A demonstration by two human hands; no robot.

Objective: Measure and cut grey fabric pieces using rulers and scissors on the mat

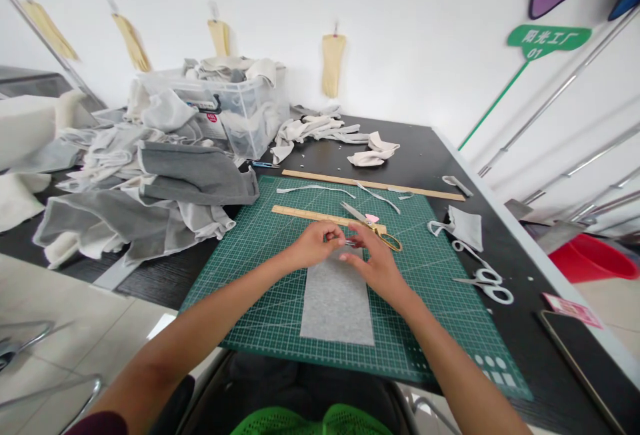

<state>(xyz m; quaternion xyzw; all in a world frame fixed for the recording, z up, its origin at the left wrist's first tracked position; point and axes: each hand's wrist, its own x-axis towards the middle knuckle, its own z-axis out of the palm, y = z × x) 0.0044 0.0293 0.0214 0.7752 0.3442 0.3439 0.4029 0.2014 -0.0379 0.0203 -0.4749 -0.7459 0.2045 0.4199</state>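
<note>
A grey fabric rectangle (337,305) lies flat on the green cutting mat (260,275). Over its far end, my left hand (316,243) is closed in a pinch. Something small and shiny (350,243) shows between the two hands, too small to name. My right hand (377,265) curves beside it with thumb and fingers apart; whether it touches the shiny thing is unclear. Just beyond the hands are gold-handled scissors (390,242), a small pink piece (371,218) and a short wooden ruler (295,213).
A long wooden ruler (340,179) and fabric strips (315,187) lie across the mat's far part. White-handled scissors (493,285) and a phone (590,368) lie at right. Heaped fabric (195,172) and a clear plastic bin (250,102) fill the left.
</note>
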